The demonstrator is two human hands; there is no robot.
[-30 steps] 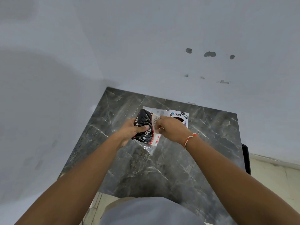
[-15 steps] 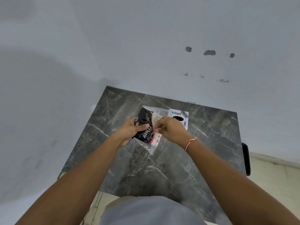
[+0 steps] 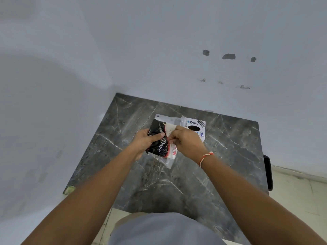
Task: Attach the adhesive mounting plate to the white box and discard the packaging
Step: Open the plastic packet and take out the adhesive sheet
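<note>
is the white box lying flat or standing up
Lying flat: the white box rests on the dark marble table, its stickered face up, partly hidden behind the hands.

A: Colour of the table?
B: Dark grey, marbled with white veins.
A: The packet?
B: Black with white script, red edge, clear plastic below.
A: The box?
B: White, black oval mark, blue lettering.
A: The wrist band?
B: Red and white.
A: The wall?
B: Pale grey, dark spots.
</note>
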